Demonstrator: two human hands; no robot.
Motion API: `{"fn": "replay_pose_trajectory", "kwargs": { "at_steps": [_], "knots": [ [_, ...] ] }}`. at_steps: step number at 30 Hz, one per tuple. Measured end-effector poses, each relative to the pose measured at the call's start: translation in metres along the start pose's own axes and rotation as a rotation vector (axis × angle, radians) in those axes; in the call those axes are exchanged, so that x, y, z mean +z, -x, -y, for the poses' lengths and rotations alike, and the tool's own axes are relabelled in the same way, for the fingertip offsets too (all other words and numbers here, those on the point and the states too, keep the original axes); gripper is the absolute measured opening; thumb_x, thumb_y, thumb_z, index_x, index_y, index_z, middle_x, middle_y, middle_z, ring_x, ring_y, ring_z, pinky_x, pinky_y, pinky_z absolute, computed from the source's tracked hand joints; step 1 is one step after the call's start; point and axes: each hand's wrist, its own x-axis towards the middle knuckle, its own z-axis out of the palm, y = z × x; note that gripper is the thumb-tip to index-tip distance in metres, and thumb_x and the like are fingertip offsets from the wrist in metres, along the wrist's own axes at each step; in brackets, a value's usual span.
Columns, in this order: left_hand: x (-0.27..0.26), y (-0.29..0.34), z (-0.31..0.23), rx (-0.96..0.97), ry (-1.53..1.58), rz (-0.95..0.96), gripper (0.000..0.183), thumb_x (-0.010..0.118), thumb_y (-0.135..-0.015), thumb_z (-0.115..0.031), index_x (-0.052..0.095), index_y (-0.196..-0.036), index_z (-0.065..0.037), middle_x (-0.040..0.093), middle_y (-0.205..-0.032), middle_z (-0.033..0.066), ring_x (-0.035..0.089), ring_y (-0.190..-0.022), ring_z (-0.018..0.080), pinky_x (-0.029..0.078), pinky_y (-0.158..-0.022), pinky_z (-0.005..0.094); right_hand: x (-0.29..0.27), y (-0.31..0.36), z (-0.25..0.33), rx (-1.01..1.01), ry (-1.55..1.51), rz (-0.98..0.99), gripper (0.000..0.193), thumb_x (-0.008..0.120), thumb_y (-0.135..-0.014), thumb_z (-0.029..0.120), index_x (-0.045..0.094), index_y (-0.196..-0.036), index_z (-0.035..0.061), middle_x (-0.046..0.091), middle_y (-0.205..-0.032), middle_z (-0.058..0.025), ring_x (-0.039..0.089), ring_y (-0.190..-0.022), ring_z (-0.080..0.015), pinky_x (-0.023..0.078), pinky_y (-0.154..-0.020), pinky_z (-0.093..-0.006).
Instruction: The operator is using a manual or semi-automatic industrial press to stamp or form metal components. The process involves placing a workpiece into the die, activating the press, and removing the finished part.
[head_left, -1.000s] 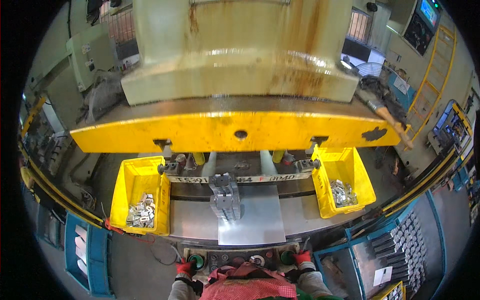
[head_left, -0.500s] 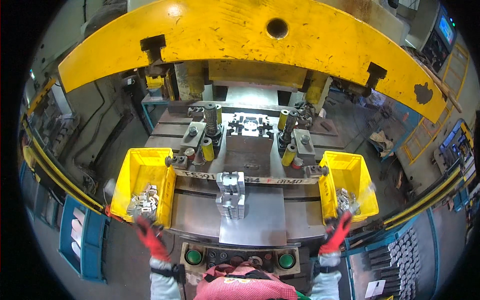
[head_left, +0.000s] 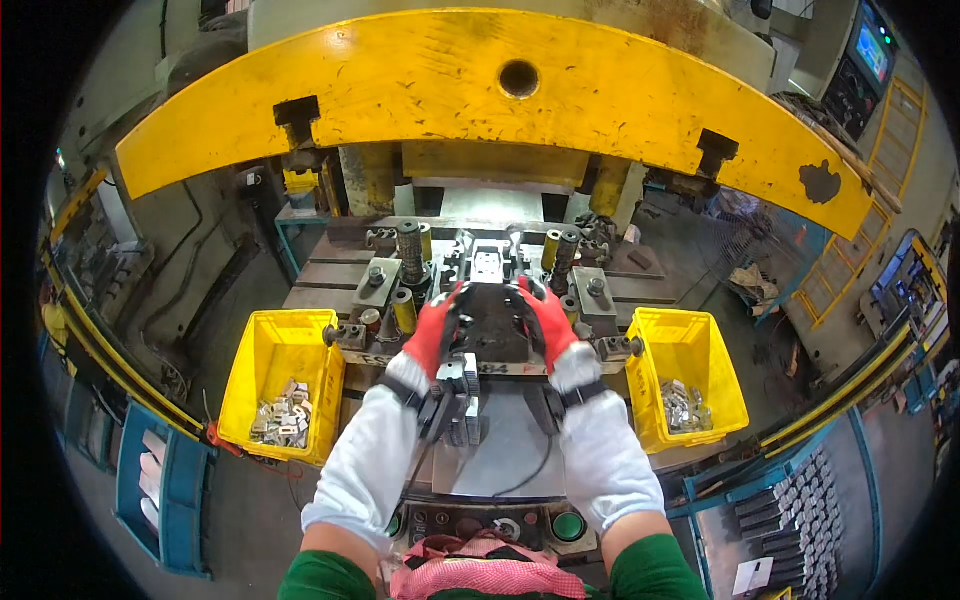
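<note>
Both my hands, in red gloves with dark palms, reach forward over the press die (head_left: 490, 320). My left hand (head_left: 438, 328) is at the die's near left part, my right hand (head_left: 548, 318) at its near right part. Between and just beyond them lies a bright silver metal part (head_left: 488, 263) with cutouts. The dark palms and fingers blend into the dark die, so whether they touch or grip the part cannot be made out. Below my left hand stands a stack of shaped silver metal parts (head_left: 462, 415), partly covered by my forearm and wrist strap.
Yellow bins with small metal pieces stand at left (head_left: 235, 400) and right (head_left: 735, 400). Guide posts (head_left: 409, 252) flank the die, and a yellow press beam (head_left: 420, 80) spans above. A control panel with a green button (head_left: 568, 526) is nearest me. Several parts lie on a right-hand rack (head_left: 800, 520).
Both hands have moved from beside the yellow bins inward and forward to the die. Blurred silver bits near the hands and bins are no longer seen. The view has shifted slightly.
</note>
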Motion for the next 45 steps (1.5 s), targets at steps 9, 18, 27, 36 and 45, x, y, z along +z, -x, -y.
{"fn": "replay_pose_trajectory", "kwargs": {
  "at_steps": [9, 18, 27, 36, 45],
  "knots": [
    [-0.139, 0.226, 0.027, 0.569, -0.692, -0.617, 0.031, 0.046, -0.086, -0.026, 0.049, -0.112, -0.008, 0.05, -0.07, -0.0006, 0.049, -0.06, 0.0076, 0.04, -0.04, 0.0218, -0.098, 0.238, -0.008, 0.049, 0.163, -0.81, 0.037, 0.05, -0.086, 0.033, 0.044, -0.114, 0.01, 0.057, -0.092, -0.0051, 0.05, -0.06, -0.005, 0.042, -0.049, -0.0199],
    [-0.192, 0.3, 0.074, 0.103, -0.066, -0.833, 0.043, 0.05, -0.08, -0.046, 0.052, -0.096, -0.007, 0.045, -0.058, 0.0021, 0.037, -0.038, 0.0093, 0.034, -0.034, 0.0227, -0.071, 0.284, -0.069, 0.214, 0.051, -0.444, 0.042, 0.049, -0.081, 0.001, 0.038, -0.121, 0.0001, 0.054, -0.092, -0.0034, 0.052, -0.082, -0.0106, 0.043, -0.07, -0.0223],
    [-0.175, 0.274, 0.081, 0.285, -0.224, -0.659, 0.04, 0.046, -0.083, -0.04, 0.049, -0.107, -0.008, 0.049, -0.071, 0.0014, 0.043, -0.048, 0.006, 0.042, -0.044, 0.0215, 0.04, 0.237, -0.071, 0.416, 0.043, 0.272, 0.044, 0.057, -0.082, 0.021, 0.042, -0.12, 0.0037, 0.053, -0.096, -0.0026, 0.049, -0.085, -0.0084, 0.042, -0.07, -0.0207],
    [-0.185, 0.309, 0.088, 0.356, -0.127, -0.718, 0.031, 0.05, -0.077, -0.008, 0.048, -0.108, -0.003, 0.052, -0.075, 0.0039, 0.048, -0.054, 0.0099, 0.044, -0.05, 0.022, 0.037, 0.117, 0.005, 0.139, -0.011, 0.113, 0.033, 0.052, -0.085, 0.021, 0.047, -0.114, 0.0053, 0.053, -0.083, 0.0019, 0.047, -0.067, -0.0058, 0.04, -0.058, -0.0198],
    [-0.201, 0.319, 0.108, 0.232, 0.024, -0.92, 0.03, 0.05, -0.077, -0.012, 0.047, -0.105, -0.005, 0.044, -0.062, -0.0008, 0.044, -0.049, 0.01, 0.043, -0.043, 0.0259, -0.023, -0.057, 0.003, 0.322, 0.21, 0.379, 0.022, 0.056, -0.081, 0.031, 0.06, -0.087, 0.0102, 0.051, -0.062, 0.0048, 0.042, -0.05, -0.0019, 0.031, -0.044, -0.0188]
  ]
}}
